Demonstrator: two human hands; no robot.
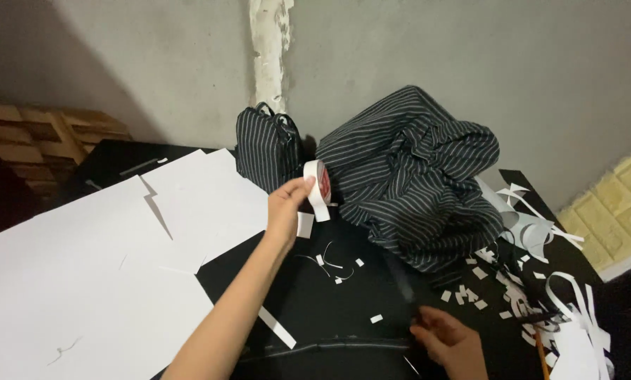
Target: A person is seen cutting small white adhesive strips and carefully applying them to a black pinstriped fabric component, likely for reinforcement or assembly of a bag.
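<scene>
On the table (343, 309), paper sheets (97, 260) lie at nine o'clock, a small bag (263, 151) at twelve, heaped cloth (414, 183) at one, paper scraps (540, 281) at three, and a tape roll (317, 188) between bag and cloth.

Left hand (285, 206) lifts tape roll (318, 188); right hand (448, 340) presses black fabric (329, 309).

Head view, steeply down, close.
</scene>
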